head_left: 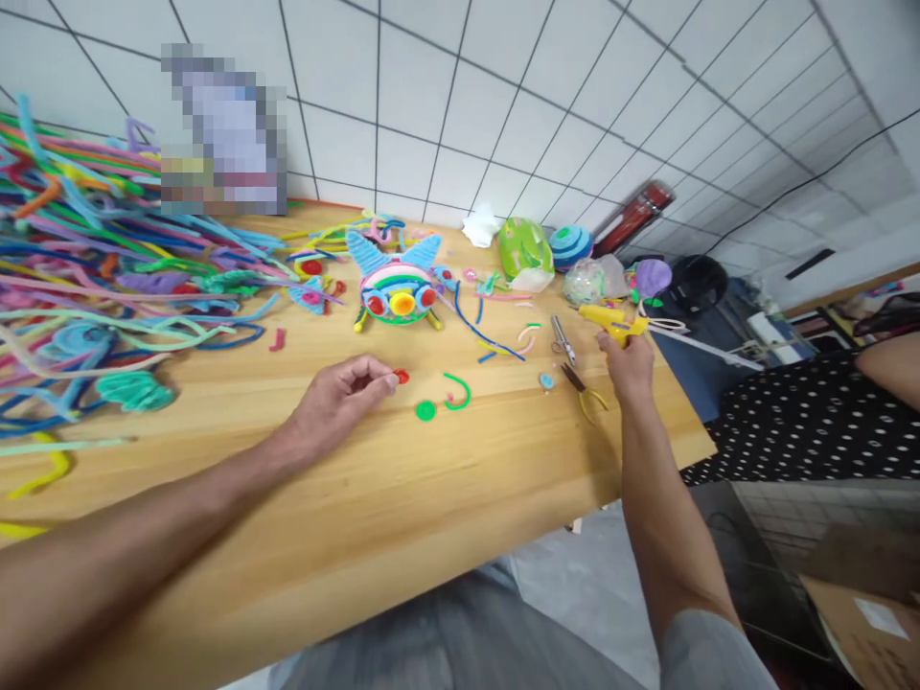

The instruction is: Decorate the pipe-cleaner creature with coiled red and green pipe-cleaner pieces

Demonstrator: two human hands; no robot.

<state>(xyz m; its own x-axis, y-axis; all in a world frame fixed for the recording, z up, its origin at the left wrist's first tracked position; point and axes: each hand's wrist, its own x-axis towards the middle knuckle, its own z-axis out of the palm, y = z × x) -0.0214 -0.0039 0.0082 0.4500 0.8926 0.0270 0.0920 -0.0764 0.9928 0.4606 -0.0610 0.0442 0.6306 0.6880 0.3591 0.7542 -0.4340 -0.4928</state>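
Observation:
Between the thumb and fingers of my left hand is a small red pipe-cleaner piece, held just above the wooden table. My right hand grips a yellow hot glue gun at the right side, its nozzle pointing left. A green coiled disc and a curved green pipe cleaner lie right of my left hand. Behind them stands a colourful pipe-cleaner figure with blue pointed ears and red and yellow discs. Yellow-handled pliers and scissors lie near my right hand.
A big heap of pipe cleaners covers the left of the table. At the back right are a green round packet, a blue striped ball and a clear ball. A person in dotted black cloth is at the right.

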